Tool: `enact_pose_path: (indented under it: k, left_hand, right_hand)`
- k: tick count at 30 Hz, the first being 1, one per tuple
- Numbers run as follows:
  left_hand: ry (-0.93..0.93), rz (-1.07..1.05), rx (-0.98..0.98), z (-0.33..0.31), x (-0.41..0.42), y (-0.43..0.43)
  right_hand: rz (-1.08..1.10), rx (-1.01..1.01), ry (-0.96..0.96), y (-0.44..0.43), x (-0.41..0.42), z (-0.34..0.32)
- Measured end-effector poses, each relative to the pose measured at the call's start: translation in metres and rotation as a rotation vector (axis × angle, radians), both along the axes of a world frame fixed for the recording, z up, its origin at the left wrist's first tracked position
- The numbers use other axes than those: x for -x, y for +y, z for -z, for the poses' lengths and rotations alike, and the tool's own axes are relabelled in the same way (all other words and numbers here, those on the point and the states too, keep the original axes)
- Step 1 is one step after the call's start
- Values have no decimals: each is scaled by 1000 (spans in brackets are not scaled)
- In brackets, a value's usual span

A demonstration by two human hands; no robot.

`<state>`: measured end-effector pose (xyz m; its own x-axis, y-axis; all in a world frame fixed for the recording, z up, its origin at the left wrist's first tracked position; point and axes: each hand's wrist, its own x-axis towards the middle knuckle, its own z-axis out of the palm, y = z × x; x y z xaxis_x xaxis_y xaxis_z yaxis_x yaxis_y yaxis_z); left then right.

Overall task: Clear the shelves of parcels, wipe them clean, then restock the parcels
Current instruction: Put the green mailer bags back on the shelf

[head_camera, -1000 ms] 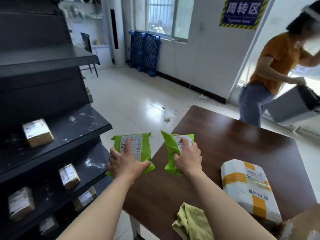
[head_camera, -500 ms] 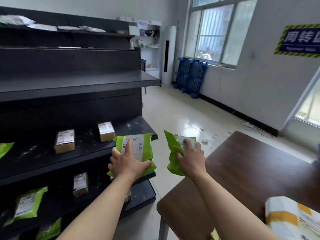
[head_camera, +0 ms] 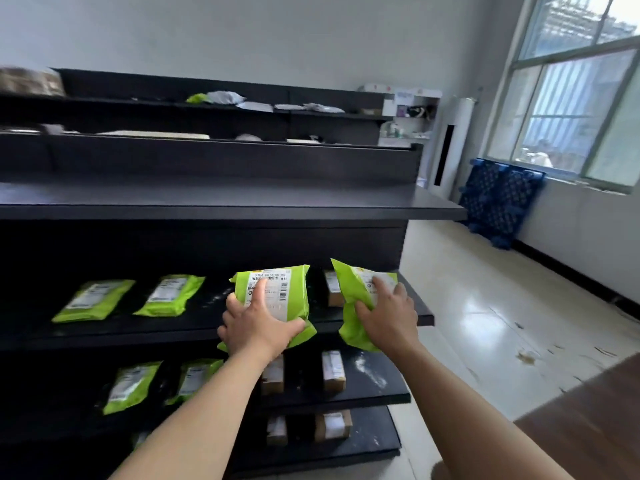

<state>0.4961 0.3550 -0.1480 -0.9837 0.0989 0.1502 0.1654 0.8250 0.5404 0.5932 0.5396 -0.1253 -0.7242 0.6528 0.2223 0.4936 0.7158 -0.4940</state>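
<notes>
Gripping a green parcel [head_camera: 294, 296] in the left hand [head_camera: 258, 323] and a second green parcel [head_camera: 348, 292] in the right hand [head_camera: 389, 317], the person held both up in front of the middle shelf [head_camera: 138, 332], neither yet resting on it. Each hand was closed over the lower half of its parcel, fingers across the label face and thumb hooked round the edge. That hold kept the soft bags from folding and left the labels facing up. The left parcel was held nearly flat and square to the shelf. The right one was tilted with a top corner pointing up, probably because it was pinched nearer one side.

A shelved green parcel [head_camera: 93, 299] and its neighbour [head_camera: 169, 294] lay side by side at the left of the same shelf, labels up, with bare board between them and the hands. That gap looked like the intended spot, so the row of green bags would run on to the right. A small cardboard box [head_camera: 333, 289] stood further back, partly hidden behind the held parcels, and would need avoiding on the way down. On the lower shelf [head_camera: 381, 393], green bags sat left and brown boxes [head_camera: 334, 370] right, which suggested sorting by kind. I judged this the restocking stage, though whitish smears showed on the lower board.
</notes>
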Motion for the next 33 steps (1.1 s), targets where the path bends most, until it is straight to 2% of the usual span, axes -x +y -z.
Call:
enact_pose_path:
  k: [11, 19, 25, 33]
  left_hand:
    - [54, -230, -2, -43, 102, -203]
    - [77, -338, -19, -62, 145, -305]
    - [94, -396, -32, -80, 179, -349]
    - [158, -436, -41, -116, 247, -365]
  right_hand:
    - [-206, -6, 103, -180, 138, -39]
    - [-315, 9, 161, -274, 207, -62]
    - [-374, -31, 202, -314, 255, -89]
    - [-421, -112, 266, -333, 333, -130]
